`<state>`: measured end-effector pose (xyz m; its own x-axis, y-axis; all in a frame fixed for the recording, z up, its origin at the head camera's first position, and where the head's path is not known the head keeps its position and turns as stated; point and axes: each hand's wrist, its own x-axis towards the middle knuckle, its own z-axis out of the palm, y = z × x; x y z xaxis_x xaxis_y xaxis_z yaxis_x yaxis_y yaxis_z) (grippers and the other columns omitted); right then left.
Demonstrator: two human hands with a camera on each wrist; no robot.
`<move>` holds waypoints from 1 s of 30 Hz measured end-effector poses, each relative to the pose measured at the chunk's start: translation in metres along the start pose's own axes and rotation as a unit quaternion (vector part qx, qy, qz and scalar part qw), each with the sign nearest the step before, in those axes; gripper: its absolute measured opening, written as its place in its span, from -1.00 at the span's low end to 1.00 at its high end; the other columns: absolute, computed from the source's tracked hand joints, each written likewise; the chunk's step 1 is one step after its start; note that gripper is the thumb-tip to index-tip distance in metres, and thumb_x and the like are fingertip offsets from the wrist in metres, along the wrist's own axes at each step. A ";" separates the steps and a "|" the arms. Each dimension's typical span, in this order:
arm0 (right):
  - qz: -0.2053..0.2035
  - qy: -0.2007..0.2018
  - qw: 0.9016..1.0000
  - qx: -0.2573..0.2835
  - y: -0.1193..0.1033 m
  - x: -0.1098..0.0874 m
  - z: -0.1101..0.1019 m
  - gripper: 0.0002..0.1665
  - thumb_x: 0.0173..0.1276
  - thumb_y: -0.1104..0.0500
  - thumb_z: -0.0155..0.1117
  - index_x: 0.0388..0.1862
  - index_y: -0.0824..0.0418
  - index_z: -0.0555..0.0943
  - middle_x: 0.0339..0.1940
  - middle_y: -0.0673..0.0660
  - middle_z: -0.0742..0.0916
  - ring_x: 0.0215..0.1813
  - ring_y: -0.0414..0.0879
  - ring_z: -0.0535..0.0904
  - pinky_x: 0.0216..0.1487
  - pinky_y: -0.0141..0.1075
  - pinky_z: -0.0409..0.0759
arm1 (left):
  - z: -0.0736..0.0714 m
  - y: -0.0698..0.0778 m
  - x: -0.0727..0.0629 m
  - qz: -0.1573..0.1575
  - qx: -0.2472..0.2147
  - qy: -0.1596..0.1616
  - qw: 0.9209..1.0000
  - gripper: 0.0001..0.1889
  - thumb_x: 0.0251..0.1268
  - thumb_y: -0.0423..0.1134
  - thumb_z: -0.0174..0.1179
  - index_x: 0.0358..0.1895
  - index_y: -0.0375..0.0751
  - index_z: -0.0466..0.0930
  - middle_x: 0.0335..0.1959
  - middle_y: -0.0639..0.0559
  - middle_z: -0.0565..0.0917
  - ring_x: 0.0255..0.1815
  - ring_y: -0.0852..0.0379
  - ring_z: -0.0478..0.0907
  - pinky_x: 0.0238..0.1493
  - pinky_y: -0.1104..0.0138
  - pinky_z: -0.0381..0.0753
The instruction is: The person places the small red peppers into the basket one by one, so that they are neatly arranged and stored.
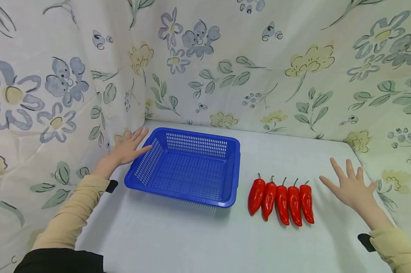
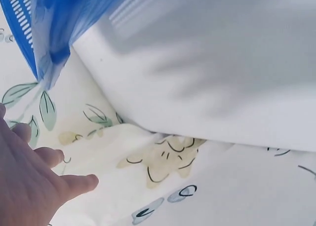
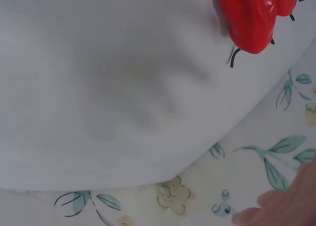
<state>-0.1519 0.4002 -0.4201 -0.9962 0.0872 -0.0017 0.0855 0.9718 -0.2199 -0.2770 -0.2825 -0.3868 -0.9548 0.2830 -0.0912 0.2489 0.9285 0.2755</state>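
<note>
A blue plastic basket (image 1: 188,200) with slotted walls sits left of centre on the white table, and its inside is bare. My left hand (image 1: 125,151) hovers at its left rim, fingers spread, holding nothing. The left wrist view shows that hand (image 2: 32,181) at the lower left, below the basket's blue side (image 2: 61,33). Right of the basket, several glossy red chili peppers (image 1: 282,203) lie in a row, dark green stems pointing away from me. To their right my right hand (image 1: 353,189) is held up with spread fingers, gripping nothing. A pepper (image 3: 249,21) appears top right in the right wrist view.
The white tabletop (image 1: 178,242) has a rounded far right corner. Floral cloth (image 1: 232,94) hangs behind the table and on both sides, close to the table's edges. Shadows of the hands fall on the tabletop.
</note>
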 end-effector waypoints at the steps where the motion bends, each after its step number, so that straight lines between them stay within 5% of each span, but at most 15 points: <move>1: 0.000 0.000 1.000 0.003 0.000 -0.002 0.001 0.05 0.33 -0.40 -0.14 0.54 0.05 -0.30 0.42 0.62 -0.14 0.32 0.72 -0.33 -0.07 0.72 -0.31 | 0.001 0.001 -0.001 0.001 -0.010 -0.002 1.000 -0.17 0.36 0.33 -0.23 0.53 0.10 -0.36 0.57 -0.14 -0.27 0.46 -0.51 -0.40 0.25 -0.49 -0.27; 15: -0.009 -0.011 0.999 0.042 -0.014 -0.022 0.006 0.05 0.37 -0.30 -0.06 0.54 0.14 -0.31 0.41 0.65 -0.06 0.32 0.72 -0.20 -0.16 0.68 -0.03 | 0.020 -0.001 -0.014 0.034 -0.104 0.021 0.994 -0.24 0.40 0.10 -0.03 0.53 -0.05 -0.14 0.55 -0.13 -0.05 0.52 -0.27 -0.03 0.45 -0.18 0.02; 25: 0.000 -0.042 0.992 0.121 -0.019 -0.034 0.012 0.03 0.42 -0.22 -0.08 0.52 0.24 -0.35 0.44 0.61 -0.09 0.38 0.65 -0.21 -0.01 0.60 0.07 | 0.037 -0.002 -0.011 0.023 -0.142 0.037 0.989 -0.25 0.39 0.13 -0.03 0.51 -0.11 -0.03 0.51 -0.20 0.08 0.46 -0.32 0.10 0.39 -0.20 0.16; 30: 0.016 -0.079 0.986 0.146 -0.023 -0.033 0.013 0.02 0.44 -0.25 -0.18 0.50 0.27 -0.41 0.43 0.61 -0.02 0.32 0.63 0.04 0.02 0.50 0.26 | 0.042 -0.004 -0.014 0.021 -0.160 0.048 0.986 -0.26 0.39 0.11 -0.02 0.51 -0.13 -0.02 0.48 -0.27 0.12 0.41 -0.39 0.16 0.33 -0.24 0.22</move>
<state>-0.1217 0.3723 -0.4276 -0.9853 0.0589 -0.1603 0.1310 0.8628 -0.4883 -0.2574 -0.2804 -0.4268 -0.9596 0.2810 0.0141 0.2391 0.7883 0.5670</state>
